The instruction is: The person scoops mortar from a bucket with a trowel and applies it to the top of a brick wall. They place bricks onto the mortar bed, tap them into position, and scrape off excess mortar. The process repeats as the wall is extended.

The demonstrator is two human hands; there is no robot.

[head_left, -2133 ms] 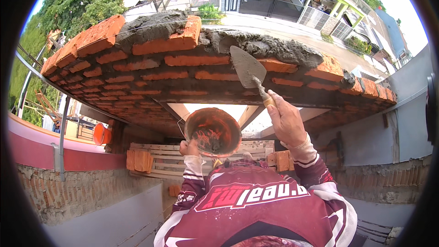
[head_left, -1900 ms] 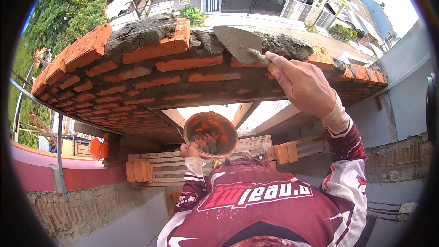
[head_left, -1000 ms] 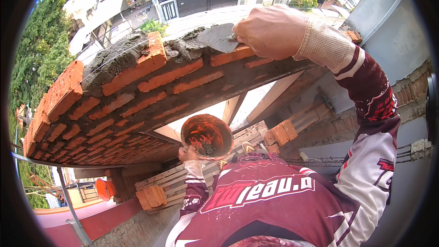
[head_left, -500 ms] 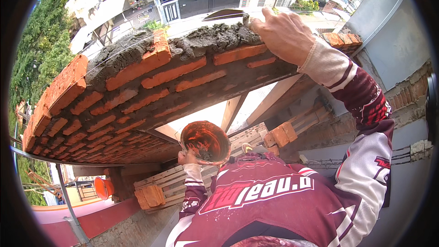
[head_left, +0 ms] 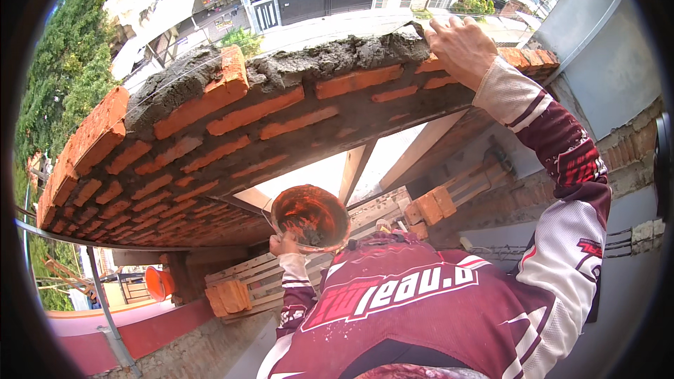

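My left hand (head_left: 284, 243) grips the rim of an orange bucket (head_left: 342, 221), which is tilted so that a little grey mortar shows inside. Up at the top of the brick wall (head_left: 256, 114), my right hand (head_left: 460, 45) is closed around a trowel. The handle is hidden by my fingers, and only a bit of the trowel's blade (head_left: 415, 28) shows against the mortar. A thick, rough bed of wet grey mortar (head_left: 330, 57) runs along the wall's top. One brick (head_left: 234, 74) stands up out of it on the left.
A thin string line (head_left: 179, 74) runs above the wall top. Stacked bricks (head_left: 434, 207) rest on wooden planks (head_left: 372, 216) below, with another brick stack (head_left: 229, 297) at lower left. An orange pail (head_left: 159, 285) is farther left. A grey wall (head_left: 604, 63) rises at right.
My right hand has moved to the right along the wall top with the trowel, whose blade now shows less. The mortar reaches farther right. My left hand and the bucket have hardly moved.
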